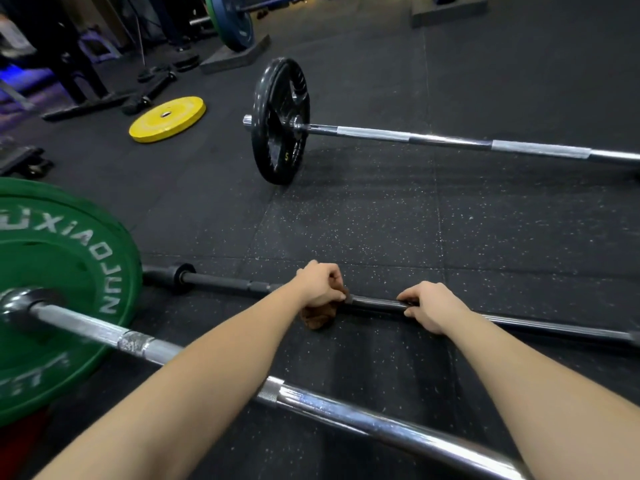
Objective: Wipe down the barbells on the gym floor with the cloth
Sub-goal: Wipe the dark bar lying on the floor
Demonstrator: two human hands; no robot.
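Observation:
A bare black barbell [225,282] lies across the rubber floor in front of me. My left hand [320,284] grips a brown cloth [317,317] wrapped round this bar, and part of the cloth hangs below my fist. A short way to the right, my right hand [431,308] holds the same bar with its fingers curled over it. Closest to me, a chrome barbell [346,408] with a green plate [52,292] passes under my forearms. A third barbell [450,142] with a black plate [278,121] lies farther back.
A yellow plate [168,118] lies flat on the floor at the back left. Behind it stand rack feet, small black weights and a blue and green plate [232,20] on a wedge. A grey block [448,12] sits at the far back.

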